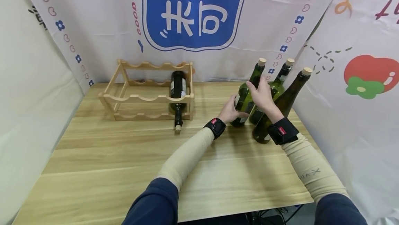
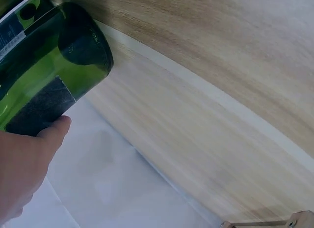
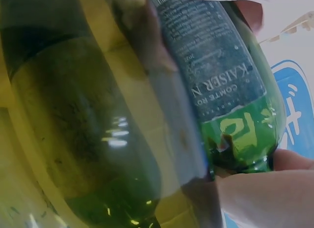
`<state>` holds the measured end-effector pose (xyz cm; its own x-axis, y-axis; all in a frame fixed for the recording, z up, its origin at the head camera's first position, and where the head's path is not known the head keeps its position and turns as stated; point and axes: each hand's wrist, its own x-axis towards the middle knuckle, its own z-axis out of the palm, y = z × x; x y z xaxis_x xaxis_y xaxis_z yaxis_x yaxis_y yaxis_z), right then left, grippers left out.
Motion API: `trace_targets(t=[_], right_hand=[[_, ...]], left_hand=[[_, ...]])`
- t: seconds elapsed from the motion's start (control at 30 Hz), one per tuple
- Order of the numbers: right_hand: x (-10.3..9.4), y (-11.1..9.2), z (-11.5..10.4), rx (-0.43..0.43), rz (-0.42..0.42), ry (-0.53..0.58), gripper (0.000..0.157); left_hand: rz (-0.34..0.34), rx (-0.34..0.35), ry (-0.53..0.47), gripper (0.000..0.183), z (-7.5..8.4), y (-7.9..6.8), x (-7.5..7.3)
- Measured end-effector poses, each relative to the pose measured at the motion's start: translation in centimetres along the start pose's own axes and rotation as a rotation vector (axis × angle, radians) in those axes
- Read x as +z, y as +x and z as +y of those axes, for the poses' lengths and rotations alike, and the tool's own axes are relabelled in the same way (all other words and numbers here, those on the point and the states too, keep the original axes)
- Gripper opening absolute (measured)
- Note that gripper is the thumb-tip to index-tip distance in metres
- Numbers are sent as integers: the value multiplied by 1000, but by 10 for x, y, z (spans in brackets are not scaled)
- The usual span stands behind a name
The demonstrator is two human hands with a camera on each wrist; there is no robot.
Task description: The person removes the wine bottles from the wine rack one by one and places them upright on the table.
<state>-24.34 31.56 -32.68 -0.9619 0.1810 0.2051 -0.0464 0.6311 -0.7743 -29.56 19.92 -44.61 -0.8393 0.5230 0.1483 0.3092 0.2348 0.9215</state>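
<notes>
Both hands hold a green wine bottle [image 1: 245, 91] with a cork, one of three standing close together at the table's right. My left hand [image 1: 231, 110] grips its lower body; in the left wrist view the thumb lies along the label near the base. Around the bottle's shoulder and neck curl the fingers of my right hand [image 1: 264, 96]. Just behind that hand is a second green bottle [image 1: 276, 87]. A taller brown-green bottle [image 1: 290, 91] stands nearest the right wrist and fills much of the right wrist view. Whether the held bottle's base touches the table I cannot tell.
A wooden wine rack [image 1: 136, 98] stands at the back left of the wooden table [image 1: 124, 162]. One dark bottle [image 1: 178, 88] lies in its rightmost slot, corked neck toward me. Printed white cloth [image 1: 109, 44] hangs behind and along both sides.
</notes>
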Motion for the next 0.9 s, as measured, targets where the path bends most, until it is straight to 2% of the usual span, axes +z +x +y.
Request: trace_targets(t=[0.17,0.2,0.27,0.33,0.4,0.43,0.47,0.53,0.63,0.8,0.83,0.9], right_hand=[[-1,-1,1,-10,24,1,54],[0,-2,0,-23,43,5,55],[3,-8,-4,-94,138,22,57],[9,-16,-8,-222,289,28,56],[18,-27,-12,-412,458,27,52],[26,-31,-16,-513,528,23,48],[33,-35,-20,-603,578,14,46],[47,-41,-29,-755,617,-11,43],[66,-43,-41,-863,574,-64,45],[102,-32,-56,-883,409,-182,48],[111,-29,-58,-881,366,-199,49],[130,-24,-63,-876,277,-239,49]], left_hand=[[-5,2,6,88,2,0,1],[-10,-1,9,88,2,0,1],[-28,-13,4,89,2,-1,1],[-49,-21,8,92,0,-1,0],[-73,-41,14,99,-2,-4,-2],[-72,-50,21,103,-3,-7,-7],[-68,-50,30,105,-5,-11,-13],[-46,-51,47,105,-5,-21,-25],[27,16,76,84,-2,-39,-43],[192,162,190,22,-3,-74,-73],[223,171,211,13,-5,-82,-80],[293,148,253,4,-11,-97,-94]])
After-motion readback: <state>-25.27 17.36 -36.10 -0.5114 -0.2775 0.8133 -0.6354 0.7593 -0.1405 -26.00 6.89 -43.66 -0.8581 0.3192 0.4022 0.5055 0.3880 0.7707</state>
